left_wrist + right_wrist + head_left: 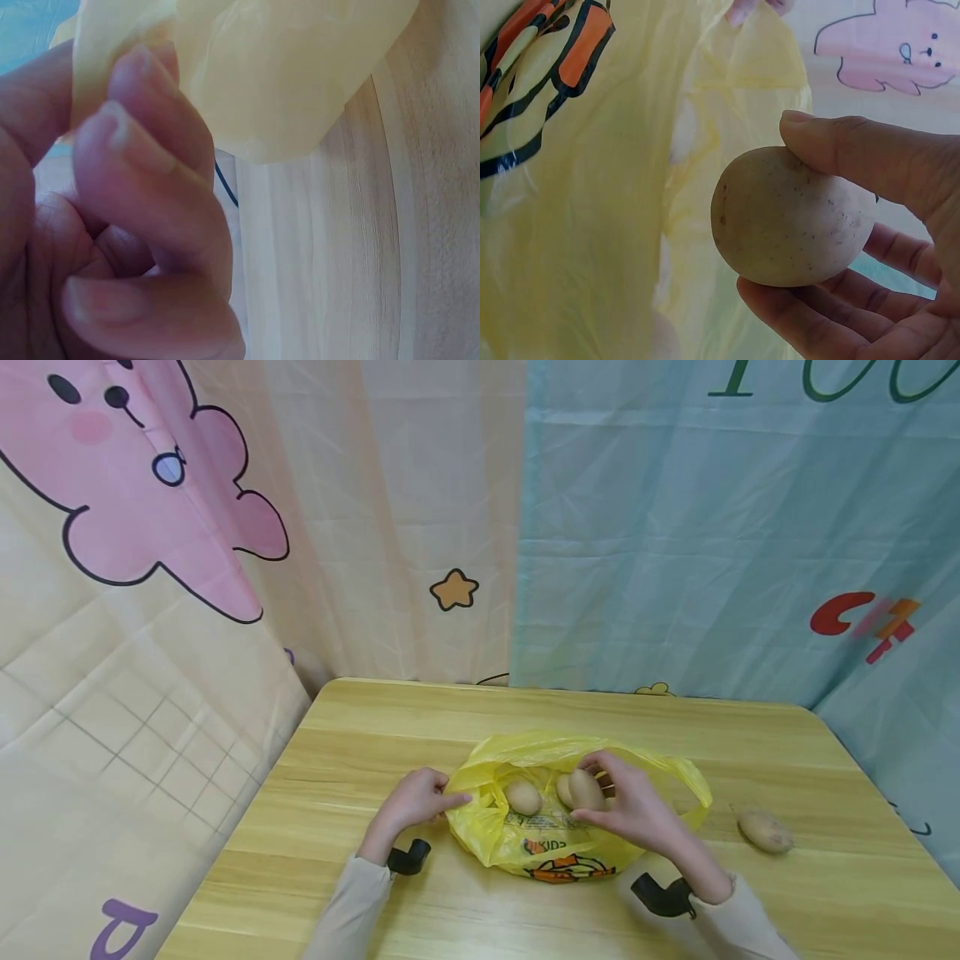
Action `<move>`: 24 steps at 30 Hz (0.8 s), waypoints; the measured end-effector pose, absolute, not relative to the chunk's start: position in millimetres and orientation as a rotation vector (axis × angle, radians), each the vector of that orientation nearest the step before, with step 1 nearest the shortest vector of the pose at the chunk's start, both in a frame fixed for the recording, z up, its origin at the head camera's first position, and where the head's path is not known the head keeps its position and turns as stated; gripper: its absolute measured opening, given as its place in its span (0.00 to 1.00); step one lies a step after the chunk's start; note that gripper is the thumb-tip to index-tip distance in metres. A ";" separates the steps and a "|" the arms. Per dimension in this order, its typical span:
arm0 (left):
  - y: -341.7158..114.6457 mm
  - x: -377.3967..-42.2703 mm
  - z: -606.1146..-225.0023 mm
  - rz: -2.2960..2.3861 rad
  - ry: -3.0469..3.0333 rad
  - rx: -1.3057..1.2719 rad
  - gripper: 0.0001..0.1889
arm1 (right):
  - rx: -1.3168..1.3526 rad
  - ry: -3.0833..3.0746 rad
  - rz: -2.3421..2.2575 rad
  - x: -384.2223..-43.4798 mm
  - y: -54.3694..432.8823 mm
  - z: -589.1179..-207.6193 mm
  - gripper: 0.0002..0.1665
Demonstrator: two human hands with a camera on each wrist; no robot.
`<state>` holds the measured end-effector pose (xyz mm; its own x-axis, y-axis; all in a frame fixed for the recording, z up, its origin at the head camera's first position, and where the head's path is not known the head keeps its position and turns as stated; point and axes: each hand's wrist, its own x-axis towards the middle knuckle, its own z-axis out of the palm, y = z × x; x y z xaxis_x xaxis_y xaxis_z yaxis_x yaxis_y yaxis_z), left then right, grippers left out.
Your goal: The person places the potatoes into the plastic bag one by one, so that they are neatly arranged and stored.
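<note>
A bag (498,852) lies on the counter (360,735), between the two hands. The left hand (415,797) grips its left edge; the right hand (633,806), at its right part, holds one potato (587,792) at the opening. Inside, a second potato (522,797) lies to the left, a third potato (563,790) just beside the held one. A loose potato (765,832) lies right of the bag. Cloth (405,510) hangs behind the counter.

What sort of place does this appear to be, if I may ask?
It looks like a small indoor recording corner, though I can't be certain: cartoon-printed curtains hang around a wooden table, and the person working there has a black device at each wrist.
</note>
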<state>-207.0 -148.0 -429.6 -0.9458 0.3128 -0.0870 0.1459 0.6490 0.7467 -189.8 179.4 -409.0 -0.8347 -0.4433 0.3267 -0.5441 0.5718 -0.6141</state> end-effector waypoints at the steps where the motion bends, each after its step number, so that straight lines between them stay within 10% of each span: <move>1: -148.1 -207.1 -429.7 1.175 2.660 0.374 0.16 | 0.838 -2.670 1.125 -189.8 178.4 -409.8 0.34; 24: -148.3 -207.9 -430.3 1.180 2.664 0.383 0.16 | 0.836 -2.717 1.100 -195.3 157.8 -438.2 0.29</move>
